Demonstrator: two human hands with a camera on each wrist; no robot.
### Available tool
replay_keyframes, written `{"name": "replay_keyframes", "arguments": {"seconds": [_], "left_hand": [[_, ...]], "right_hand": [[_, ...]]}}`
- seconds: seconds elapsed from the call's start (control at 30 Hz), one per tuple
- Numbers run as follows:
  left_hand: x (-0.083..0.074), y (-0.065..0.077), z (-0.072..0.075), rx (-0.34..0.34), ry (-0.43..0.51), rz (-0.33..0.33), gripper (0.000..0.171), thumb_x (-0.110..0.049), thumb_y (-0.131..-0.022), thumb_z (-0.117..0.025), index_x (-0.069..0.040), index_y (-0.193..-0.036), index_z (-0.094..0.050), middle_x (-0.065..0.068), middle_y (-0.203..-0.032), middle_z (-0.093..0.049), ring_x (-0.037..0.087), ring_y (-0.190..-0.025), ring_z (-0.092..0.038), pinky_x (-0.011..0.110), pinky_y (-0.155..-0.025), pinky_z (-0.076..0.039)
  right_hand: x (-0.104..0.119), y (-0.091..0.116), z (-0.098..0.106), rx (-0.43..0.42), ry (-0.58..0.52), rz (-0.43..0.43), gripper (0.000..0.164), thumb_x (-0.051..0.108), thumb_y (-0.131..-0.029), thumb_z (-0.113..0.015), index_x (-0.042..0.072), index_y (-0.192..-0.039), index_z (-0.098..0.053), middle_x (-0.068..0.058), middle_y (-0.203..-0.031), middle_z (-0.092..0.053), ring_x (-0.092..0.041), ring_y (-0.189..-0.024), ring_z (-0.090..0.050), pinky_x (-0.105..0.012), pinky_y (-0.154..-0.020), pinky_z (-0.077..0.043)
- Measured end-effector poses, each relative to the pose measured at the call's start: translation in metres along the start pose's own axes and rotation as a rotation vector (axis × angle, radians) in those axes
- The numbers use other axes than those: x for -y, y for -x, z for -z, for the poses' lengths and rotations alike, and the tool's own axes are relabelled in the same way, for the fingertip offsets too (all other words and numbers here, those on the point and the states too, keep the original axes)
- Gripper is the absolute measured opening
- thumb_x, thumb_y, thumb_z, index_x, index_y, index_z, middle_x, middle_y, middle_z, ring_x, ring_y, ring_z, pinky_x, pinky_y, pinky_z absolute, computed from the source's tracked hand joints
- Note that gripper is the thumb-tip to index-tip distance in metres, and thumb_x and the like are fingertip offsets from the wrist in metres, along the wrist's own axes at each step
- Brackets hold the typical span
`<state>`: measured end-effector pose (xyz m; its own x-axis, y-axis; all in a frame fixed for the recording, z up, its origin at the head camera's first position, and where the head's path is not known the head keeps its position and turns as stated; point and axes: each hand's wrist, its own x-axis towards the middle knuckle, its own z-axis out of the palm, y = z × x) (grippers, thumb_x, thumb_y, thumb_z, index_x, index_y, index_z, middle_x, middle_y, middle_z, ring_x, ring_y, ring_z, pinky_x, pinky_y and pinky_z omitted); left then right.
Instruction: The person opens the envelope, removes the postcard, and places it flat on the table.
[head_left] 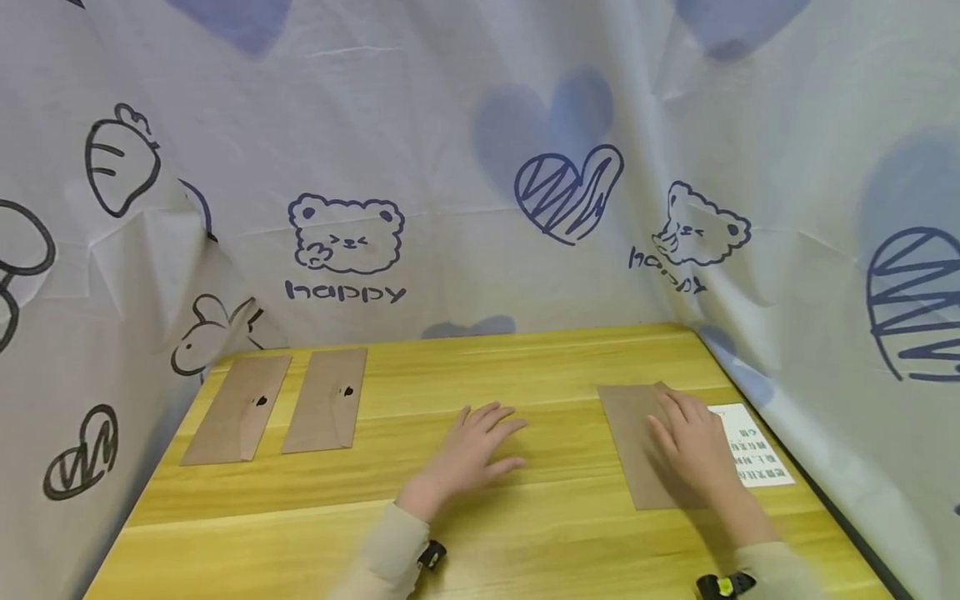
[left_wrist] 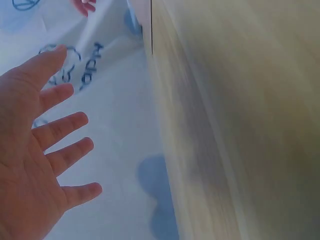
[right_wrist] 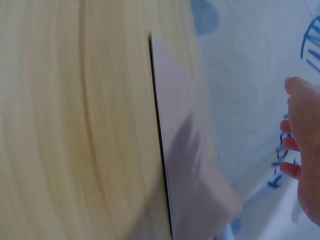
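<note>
My left hand (head_left: 472, 446) hovers over the middle of the wooden table, fingers spread and nothing held; the left wrist view also shows its bare palm and separated fingers. On the right side, my right hand (head_left: 693, 442) is over a brown paper envelope (head_left: 630, 454), and its shadow falls on the paper. In the right wrist view this hand (right_wrist: 307, 140) has loosely bent fingers with nothing between them, apart from the envelope (right_wrist: 177, 105). A white card (head_left: 768, 467) with printed characters lies at the envelope's right, partly hidden by the right hand.
Two more brown envelopes (head_left: 236, 412) (head_left: 326, 404), each with a small black mark, lie side by side at the table's far left. A white curtain (head_left: 450, 167) with blue drawings hangs round the back and sides of the wooden table (head_left: 487, 367).
</note>
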<state>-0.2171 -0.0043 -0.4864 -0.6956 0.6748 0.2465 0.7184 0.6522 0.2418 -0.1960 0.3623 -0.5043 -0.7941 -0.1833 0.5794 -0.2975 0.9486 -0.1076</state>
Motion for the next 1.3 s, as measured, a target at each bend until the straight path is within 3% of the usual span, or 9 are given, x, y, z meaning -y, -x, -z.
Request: {"name": "replay_keyframes", "arguments": {"seconds": [0.27,0.53,0.77,0.97,1.3], "left_hand": [[0.034,0.034,0.019,-0.129,0.022,0.106,0.056,-0.042,-0.091,-0.065,-0.017,-0.140,-0.052,0.013,-0.145,-0.050,0.037,-0.137,-0.043,0.066,-0.110,-0.028],[0.073,0.066,0.030,-0.202,-0.046,0.244,0.055,-0.041,-0.091,-0.066,-0.017,-0.139,-0.053,0.014,-0.144,-0.051,0.038,-0.135,-0.044,0.067,-0.108,-0.031],[0.100,0.091,0.038,-0.252,-0.040,0.344,0.055,-0.035,-0.090,-0.069,-0.012,-0.138,-0.053,0.018,-0.143,-0.050,0.040,-0.133,-0.045,0.069,-0.107,-0.030],[0.121,0.109,0.045,-0.242,-0.023,0.445,0.057,-0.033,-0.092,-0.068,-0.011,-0.141,-0.049,0.020,-0.146,-0.045,0.043,-0.136,-0.039,0.070,-0.107,-0.028],[0.157,0.133,0.059,-0.184,-0.044,0.589,0.059,-0.037,-0.095,-0.061,-0.009,-0.144,-0.045,0.024,-0.152,-0.036,0.047,-0.143,-0.025,0.078,-0.106,-0.015]], "right_hand": [[0.044,-0.011,-0.022,0.060,-0.043,0.112,0.045,0.022,-0.089,-0.068,0.004,-0.128,-0.058,-0.019,-0.127,-0.058,-0.038,-0.116,-0.055,-0.057,-0.088,-0.047],[0.103,-0.025,-0.045,0.154,-0.109,0.259,0.044,0.026,-0.092,-0.066,0.007,-0.131,-0.057,-0.017,-0.132,-0.056,-0.037,-0.124,-0.051,-0.057,-0.096,-0.045],[0.155,-0.035,-0.060,0.317,-0.071,0.389,0.046,0.037,-0.100,-0.052,0.015,-0.140,-0.051,-0.012,-0.145,-0.050,-0.032,-0.138,-0.043,-0.053,-0.109,-0.039],[0.195,-0.045,-0.070,0.461,-0.069,0.450,0.052,0.043,-0.103,-0.041,0.019,-0.149,-0.040,-0.010,-0.155,-0.039,-0.030,-0.146,-0.031,-0.051,-0.115,-0.032],[0.247,-0.056,-0.088,0.555,-0.054,0.535,0.056,0.048,-0.103,-0.035,0.025,-0.154,-0.031,-0.005,-0.160,-0.030,-0.026,-0.151,-0.022,-0.050,-0.118,-0.027]]}}
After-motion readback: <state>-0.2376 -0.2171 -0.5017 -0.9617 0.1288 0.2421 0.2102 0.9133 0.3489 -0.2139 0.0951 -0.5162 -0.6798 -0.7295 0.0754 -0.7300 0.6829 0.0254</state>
